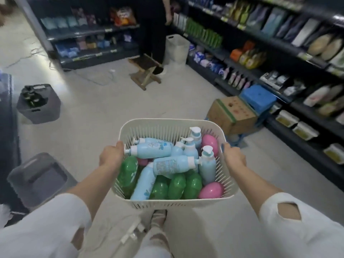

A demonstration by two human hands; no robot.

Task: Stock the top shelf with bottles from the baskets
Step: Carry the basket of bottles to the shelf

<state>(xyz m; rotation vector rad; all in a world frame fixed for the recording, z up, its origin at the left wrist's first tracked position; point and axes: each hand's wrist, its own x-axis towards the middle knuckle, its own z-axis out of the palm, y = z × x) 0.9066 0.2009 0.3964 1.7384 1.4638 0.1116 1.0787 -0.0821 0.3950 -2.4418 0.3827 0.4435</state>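
Observation:
A cream slatted basket hangs in front of me above the floor, carried by both hands. My left hand grips its left rim and my right hand grips its right rim. Inside lie several light-blue pump bottles, several green bottles and pink bottles, piled loosely, some upright, some on their sides. Dark store shelves full of goods run along the right side.
A cardboard box and a blue crate sit on the floor by the right shelves. Grey bins stand at left and lower left. A wooden stool, a white bin and a person in black are ahead.

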